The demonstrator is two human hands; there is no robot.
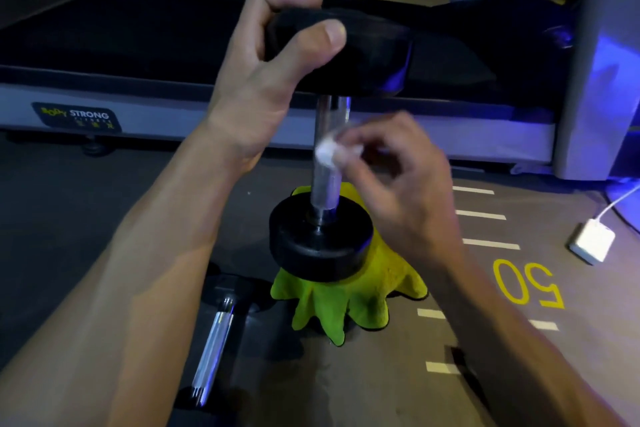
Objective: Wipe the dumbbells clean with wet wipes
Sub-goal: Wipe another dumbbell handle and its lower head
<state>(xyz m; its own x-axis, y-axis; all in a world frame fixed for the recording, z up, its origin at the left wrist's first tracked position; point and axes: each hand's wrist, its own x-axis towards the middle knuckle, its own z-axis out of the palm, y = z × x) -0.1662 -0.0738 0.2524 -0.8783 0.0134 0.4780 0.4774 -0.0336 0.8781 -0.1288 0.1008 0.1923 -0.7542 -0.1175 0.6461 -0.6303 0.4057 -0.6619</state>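
Nearest me, a second dumbbell [221, 329] lies flat on the floor [69, 218] under my left forearm, its chrome bar pointing away from me. Just beyond it a green cloth [346, 302] is bunched on the floor, and the upright dumbbell [320, 236] stands on it, the lower disc overhanging the cloth's near edge. My right hand [398, 180] is curled, fingertips pinching a small white wipe [325, 153] against the chrome handle about midway up; the hand is motion-blurred. My left hand [273, 73] clamps the top disc, thumb across its near rim, fingers over the top. To the right the floor lies open, with white dashes and a yellow "50" [528, 284], up to a white adapter [593, 242] and its cable. Behind, the treadmill [138, 45] deck's long edge runs close past the top disc.
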